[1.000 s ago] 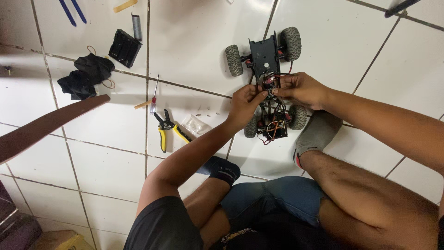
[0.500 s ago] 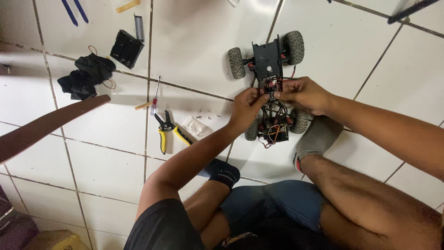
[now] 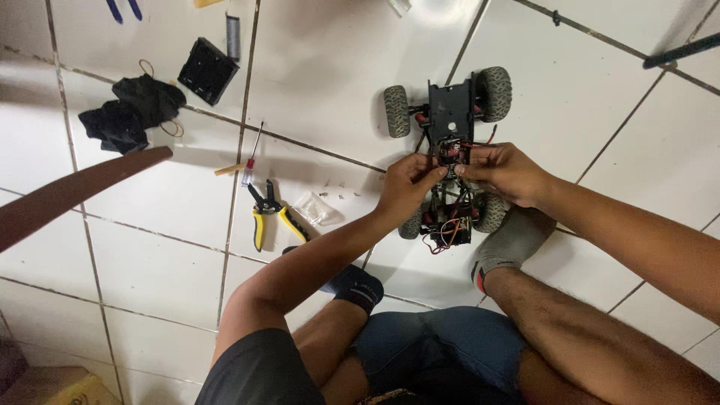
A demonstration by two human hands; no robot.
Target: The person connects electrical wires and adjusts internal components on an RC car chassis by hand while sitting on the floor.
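Note:
A small black model car chassis (image 3: 451,112) with knobby grey tyres lies on the white tiled floor. My left hand (image 3: 405,187) and my right hand (image 3: 506,172) meet over its middle, fingertips pinching a small red and black part among the wires. Both hands rest on the chassis; its rear wheels (image 3: 491,214) and loose wires (image 3: 444,232) show below my fingers. What exactly the fingertips pinch is too small to tell.
Yellow-handled pliers (image 3: 268,217), a small screwdriver (image 3: 251,159), a clear plastic bag (image 3: 311,208) and tiny screws lie left of the car. A black battery holder (image 3: 208,71) and black cloth (image 3: 135,109) sit further left. A brown curved piece (image 3: 75,191) reaches in from the left. My legs are folded below.
Both hands stay on the middle of the chassis with only slight finger shifts. The view has drifted a little; nothing was picked up or let go.

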